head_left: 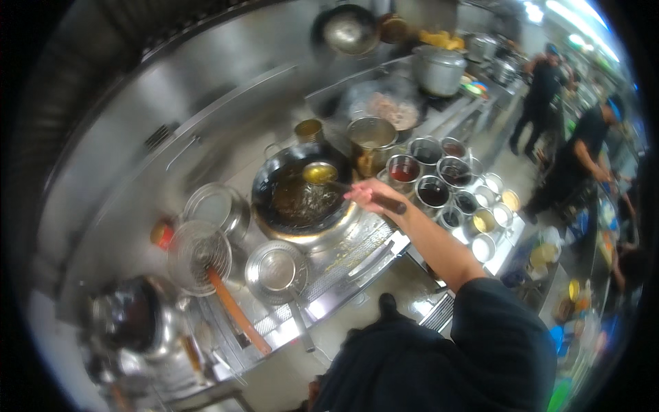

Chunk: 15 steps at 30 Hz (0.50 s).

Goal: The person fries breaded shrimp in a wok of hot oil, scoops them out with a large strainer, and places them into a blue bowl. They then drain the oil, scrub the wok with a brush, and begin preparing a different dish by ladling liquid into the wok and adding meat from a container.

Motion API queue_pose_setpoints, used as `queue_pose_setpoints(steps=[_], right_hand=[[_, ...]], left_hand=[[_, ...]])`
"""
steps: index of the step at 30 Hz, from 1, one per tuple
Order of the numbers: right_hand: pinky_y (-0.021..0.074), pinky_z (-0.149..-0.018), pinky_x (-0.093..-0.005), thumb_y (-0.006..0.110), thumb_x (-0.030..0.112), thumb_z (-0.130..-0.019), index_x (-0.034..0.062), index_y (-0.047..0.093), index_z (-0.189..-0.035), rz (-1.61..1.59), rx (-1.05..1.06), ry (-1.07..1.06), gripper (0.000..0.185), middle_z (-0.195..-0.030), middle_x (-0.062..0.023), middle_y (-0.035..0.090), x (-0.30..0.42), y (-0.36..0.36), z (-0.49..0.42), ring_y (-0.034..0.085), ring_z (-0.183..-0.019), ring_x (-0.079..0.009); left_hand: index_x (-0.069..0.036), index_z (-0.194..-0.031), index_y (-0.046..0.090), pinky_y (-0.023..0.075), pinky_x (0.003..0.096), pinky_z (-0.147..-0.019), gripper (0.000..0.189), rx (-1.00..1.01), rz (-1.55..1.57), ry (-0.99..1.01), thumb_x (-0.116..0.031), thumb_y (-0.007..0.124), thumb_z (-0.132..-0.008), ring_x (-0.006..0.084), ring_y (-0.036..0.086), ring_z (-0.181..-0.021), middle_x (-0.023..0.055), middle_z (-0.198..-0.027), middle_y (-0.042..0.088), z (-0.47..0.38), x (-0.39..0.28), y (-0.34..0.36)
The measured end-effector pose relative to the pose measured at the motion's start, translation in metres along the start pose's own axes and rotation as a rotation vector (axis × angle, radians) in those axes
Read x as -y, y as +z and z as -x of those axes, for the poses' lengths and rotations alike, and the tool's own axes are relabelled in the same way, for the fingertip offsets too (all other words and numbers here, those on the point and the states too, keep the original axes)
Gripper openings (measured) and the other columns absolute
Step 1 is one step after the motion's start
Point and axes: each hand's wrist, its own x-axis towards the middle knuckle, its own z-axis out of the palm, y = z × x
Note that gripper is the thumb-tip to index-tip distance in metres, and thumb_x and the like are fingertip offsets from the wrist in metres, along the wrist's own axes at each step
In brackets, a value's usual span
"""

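My right hand (373, 194) is closed around the handle of a ladle (388, 203). The ladle's bowl holds yellow liquid, apparently oil, and hangs over a large black wok (261, 203). Dark, shiny liquid (304, 198) covers the wok's bottom. Just behind the ladle stand a small metal pot (309, 131) and a tall metal pot (371, 149). Beside my right forearm are several round steel containers of dark and red liquids, among them a red one (404, 169). My left hand is out of view.
A wire skimmer (201, 257) with a wooden handle and a strainer (277, 273) rest on pots left of the wok. A second wok (128, 314) sits farther left. Behind, a steaming wok (394, 110) holds pale food. Two people in dark clothes (545, 82) (587, 139) stand at right.
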Motion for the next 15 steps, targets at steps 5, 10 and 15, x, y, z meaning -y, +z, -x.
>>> queue_pose_setpoints(steps=[5,10,15], right_hand=[[0.0444,-0.039,-0.0206,0.043,0.010,-0.100,-0.0115,0.043,-0.103,0.112,-0.016,-0.159,0.022,-0.067,0.0002,0.045,0.073,0.068,0.049,0.047,-0.045,-0.0078],[0.0477,-0.045,-0.0273,0.051,0.010,-0.096,-0.0110,0.052,-0.086,0.283,-0.177,-0.126,0.023,-0.064,-0.0090,0.052,0.182,0.087,0.059,0.052,-0.048,-0.0147],[0.0546,-0.057,-0.0405,0.060,0.016,-0.084,-0.0064,0.066,-0.069,1.828,-0.532,-0.405,0.027,-0.069,-0.0227,0.067,0.290,0.037,0.090,0.068,-0.063,-0.0334]], left_hand=[[-0.016,-0.122,0.064,0.0534,0.0469,-0.075,0.039,0.036,-0.035,0.000,-0.041,0.049,-0.095,0.0290,0.070,-0.090,0.0089,-0.105,0.072,-0.019,-0.020,-0.008],[-0.016,-0.121,0.064,0.0534,0.0469,-0.075,0.038,0.056,-0.058,0.003,-0.040,0.049,-0.095,0.0290,0.070,-0.090,0.0091,-0.105,0.072,-0.027,-0.035,-0.016],[-0.016,-0.120,0.064,0.0533,0.0468,-0.075,0.038,0.118,-0.083,0.136,-0.039,0.050,-0.094,0.0290,0.070,-0.089,0.0092,-0.104,0.072,-0.078,-0.065,-0.008]])
